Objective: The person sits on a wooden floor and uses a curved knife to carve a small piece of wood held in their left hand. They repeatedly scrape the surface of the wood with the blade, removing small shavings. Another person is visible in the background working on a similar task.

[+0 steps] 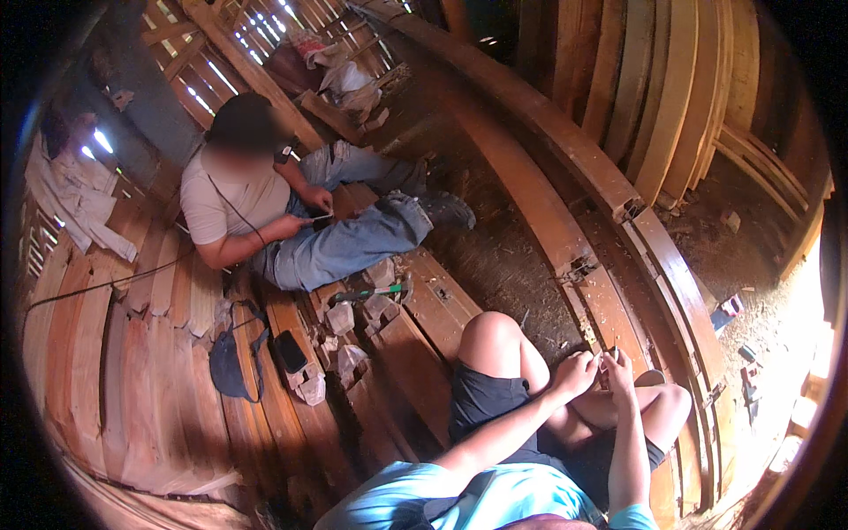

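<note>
My left hand and my right hand meet close together above my bent knees, both with fingers closed. A small thin piece shows at the fingertips, too small to name. Just beyond my hands runs a long brown wooden beam with a notch cut into it and pale shavings on it. Alongside it lies a second long beam, also notched.
At the left a co-worker sits on planks, holding a small flat object. Near them lie a green-and-black tool, a dark waist bag, a black phone and plastic bags. Tall boards lean at the back right; metal tools lie right.
</note>
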Demonstrator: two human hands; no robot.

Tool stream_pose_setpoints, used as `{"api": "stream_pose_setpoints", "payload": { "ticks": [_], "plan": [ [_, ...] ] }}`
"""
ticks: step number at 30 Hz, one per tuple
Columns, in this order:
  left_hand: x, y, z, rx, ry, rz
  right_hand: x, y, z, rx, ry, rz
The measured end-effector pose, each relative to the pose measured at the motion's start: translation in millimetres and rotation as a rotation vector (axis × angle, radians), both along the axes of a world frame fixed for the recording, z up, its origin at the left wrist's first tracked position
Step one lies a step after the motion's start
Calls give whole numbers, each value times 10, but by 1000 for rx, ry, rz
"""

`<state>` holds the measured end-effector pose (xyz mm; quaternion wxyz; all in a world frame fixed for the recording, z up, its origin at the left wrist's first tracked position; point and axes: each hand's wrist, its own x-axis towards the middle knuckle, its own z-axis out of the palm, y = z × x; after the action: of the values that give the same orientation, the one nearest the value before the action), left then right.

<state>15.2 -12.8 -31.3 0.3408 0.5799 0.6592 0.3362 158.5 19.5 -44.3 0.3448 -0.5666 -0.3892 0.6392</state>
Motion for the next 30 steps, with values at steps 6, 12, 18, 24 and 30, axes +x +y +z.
{"api": "stream_pose_setpoints", "payload": {
  "ticks": [6, 12, 18, 24, 30],
  "plan": [
    [30, -64, 8, -20, 67, -82, -39, 12, 118, 27, 70, -5],
    [27, -84, 26, -93, 52, -89, 39, 50, 21, 31, 66, 111],
    [2, -46, 10, -140, 3, -61, 24, 11, 14, -30, -9, 85],
    [-16, 78, -100, -400, -393, -7, 41, -118, 13, 126, -6, 19],
    [-41, 51, -227, -424, -410, 101, -59, -114, 41, 159, 36, 59]
  ]
}}
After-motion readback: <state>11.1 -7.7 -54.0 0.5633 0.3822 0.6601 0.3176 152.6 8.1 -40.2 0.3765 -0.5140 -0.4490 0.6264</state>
